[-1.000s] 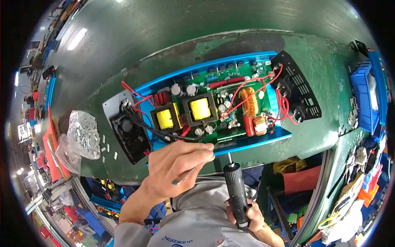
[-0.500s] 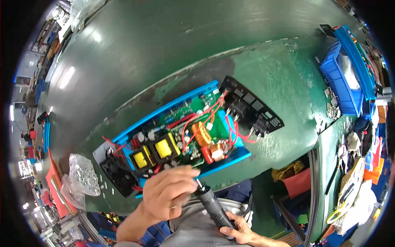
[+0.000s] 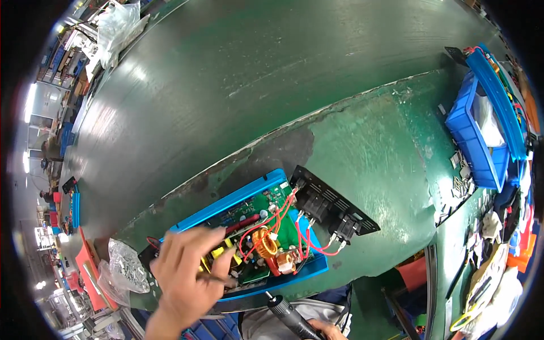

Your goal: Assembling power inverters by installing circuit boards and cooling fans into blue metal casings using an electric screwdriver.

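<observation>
My right hand (image 3: 328,330) is wrapped round a black electric screwdriver (image 3: 289,315) at the lower edge, its bit pointing up and left at the device. Just beyond lies an open blue metal housing (image 3: 226,199) with a green circuit board (image 3: 277,196) inside. An orange toroidal coil (image 3: 264,243), a copper-wound coil (image 3: 288,260) and yellow transformers fill it. Red wires (image 3: 300,235) run to a black end panel (image 3: 334,207) on the right. Over the housing's left half hovers my left hand (image 3: 190,272), fingers apart and slightly blurred, hiding parts beneath.
At the right stands a blue bin (image 3: 476,133) with another blue housing (image 3: 498,102) leaning over it. Small metal pieces (image 3: 462,181) are scattered beside it. A clear plastic bag (image 3: 127,266) lies left, near an orange-red sheet (image 3: 90,275). Gloves and cloths (image 3: 493,283) hang at the far right.
My left hand has left the screwdriver's tip and moved left over the housing, its fingers spreading. The screwdriver and right hand sit lower in view. The whole view has shifted, with the housing lower.
</observation>
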`<move>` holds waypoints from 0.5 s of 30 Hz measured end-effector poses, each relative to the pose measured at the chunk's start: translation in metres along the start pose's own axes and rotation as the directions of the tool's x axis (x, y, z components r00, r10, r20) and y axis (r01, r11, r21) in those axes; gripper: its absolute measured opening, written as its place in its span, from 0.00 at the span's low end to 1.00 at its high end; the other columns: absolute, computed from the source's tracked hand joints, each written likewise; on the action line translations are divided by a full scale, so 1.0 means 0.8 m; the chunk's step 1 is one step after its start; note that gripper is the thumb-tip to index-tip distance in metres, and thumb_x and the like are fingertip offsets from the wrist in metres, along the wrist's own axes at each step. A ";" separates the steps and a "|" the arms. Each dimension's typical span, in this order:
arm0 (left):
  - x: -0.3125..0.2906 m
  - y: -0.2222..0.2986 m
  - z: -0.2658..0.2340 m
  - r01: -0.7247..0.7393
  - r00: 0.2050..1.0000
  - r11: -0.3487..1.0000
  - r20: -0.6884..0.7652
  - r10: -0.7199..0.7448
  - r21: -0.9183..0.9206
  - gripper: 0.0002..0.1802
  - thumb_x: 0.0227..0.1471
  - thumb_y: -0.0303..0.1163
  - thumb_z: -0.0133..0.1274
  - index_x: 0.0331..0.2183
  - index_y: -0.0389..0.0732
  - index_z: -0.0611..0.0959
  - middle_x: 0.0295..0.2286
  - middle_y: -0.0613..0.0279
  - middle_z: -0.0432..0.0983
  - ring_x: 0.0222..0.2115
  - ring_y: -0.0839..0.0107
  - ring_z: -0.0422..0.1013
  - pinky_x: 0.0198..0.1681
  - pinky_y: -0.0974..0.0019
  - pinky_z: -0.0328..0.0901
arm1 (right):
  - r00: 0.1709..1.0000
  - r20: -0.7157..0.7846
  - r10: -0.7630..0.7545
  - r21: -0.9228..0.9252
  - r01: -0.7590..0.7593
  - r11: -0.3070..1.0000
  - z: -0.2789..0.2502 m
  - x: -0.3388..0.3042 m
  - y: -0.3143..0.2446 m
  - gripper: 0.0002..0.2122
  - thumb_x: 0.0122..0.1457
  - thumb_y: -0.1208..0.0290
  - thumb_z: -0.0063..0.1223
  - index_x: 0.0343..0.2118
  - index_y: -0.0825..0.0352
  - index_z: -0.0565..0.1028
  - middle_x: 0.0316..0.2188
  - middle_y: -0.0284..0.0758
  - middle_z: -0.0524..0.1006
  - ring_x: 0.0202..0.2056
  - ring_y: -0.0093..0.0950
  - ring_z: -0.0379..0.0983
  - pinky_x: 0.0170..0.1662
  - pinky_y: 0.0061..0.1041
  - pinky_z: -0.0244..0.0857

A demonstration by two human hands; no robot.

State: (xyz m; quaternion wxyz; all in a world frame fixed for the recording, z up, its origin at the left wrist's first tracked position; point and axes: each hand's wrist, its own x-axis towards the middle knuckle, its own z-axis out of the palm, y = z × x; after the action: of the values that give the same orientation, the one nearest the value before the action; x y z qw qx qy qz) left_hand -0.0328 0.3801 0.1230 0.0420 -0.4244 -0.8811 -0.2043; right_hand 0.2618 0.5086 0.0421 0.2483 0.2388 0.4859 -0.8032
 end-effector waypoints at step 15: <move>0.162 -0.073 0.085 -0.167 0.723 0.842 0.518 0.458 -0.513 0.09 0.57 0.31 0.55 0.40 0.40 0.80 0.30 0.59 0.74 0.27 0.60 0.74 0.27 0.63 0.70 | 0.999 0.032 0.022 0.100 -0.025 0.995 -0.009 0.000 -0.005 0.20 0.58 0.61 0.63 0.49 0.67 0.74 0.27 0.31 0.71 0.28 0.21 0.65 0.31 0.26 0.62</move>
State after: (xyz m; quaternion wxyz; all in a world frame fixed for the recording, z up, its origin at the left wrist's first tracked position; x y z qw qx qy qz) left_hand -0.1534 0.4693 0.0740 -0.3109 -0.6119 -0.6894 -0.2316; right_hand 0.2603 0.5168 0.0419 0.2529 0.2444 0.4382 -0.8272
